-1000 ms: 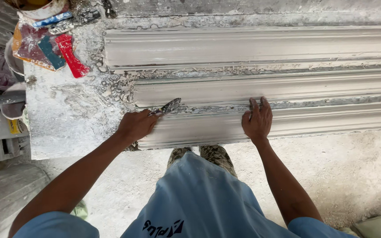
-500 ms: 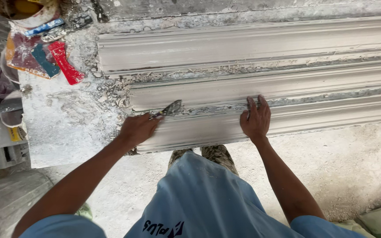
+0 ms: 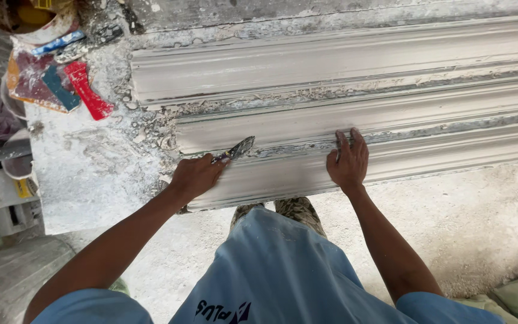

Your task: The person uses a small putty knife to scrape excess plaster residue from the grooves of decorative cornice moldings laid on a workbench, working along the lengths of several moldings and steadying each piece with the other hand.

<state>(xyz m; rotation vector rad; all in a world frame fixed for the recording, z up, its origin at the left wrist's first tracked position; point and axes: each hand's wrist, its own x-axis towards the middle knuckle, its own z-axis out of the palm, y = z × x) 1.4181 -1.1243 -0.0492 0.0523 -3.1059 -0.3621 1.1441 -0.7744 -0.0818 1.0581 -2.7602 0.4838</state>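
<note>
Lying across the whole width of the view: long grey plaster mouldings, stepped one below the other, their ridges running left to right, with crumbs of dried plaster sitting along the seams between them. Carrying them: a dusty, plaster-caked desk, its bare left part showing beyond the moulding ends. Spreading below the desk edge: a pale, powdery floor. Filling the bottom of the view: a light blue shirt, with patterned trousers showing just under the nearest moulding. Reaching up from both lower corners: two bare arms. Pressing flat on the nearest moulding, right of centre: the right hand, fingers stretched out and close together, holding nothing, fingertips touching the ridge above. Closing around the handle of a small trowel, left of centre: the left hand, fingers curled tight, knuckles resting near the moulding's left end. Pointing up and to the right: the trowel's blade, smeared with grey plaster, its tip touching the seam between the nearest moulding and the one above it. Lying at the desk's top left corner, well apart from both hands: a red plastic scraper beside a few other coloured tools and a dirty bucket.
</note>
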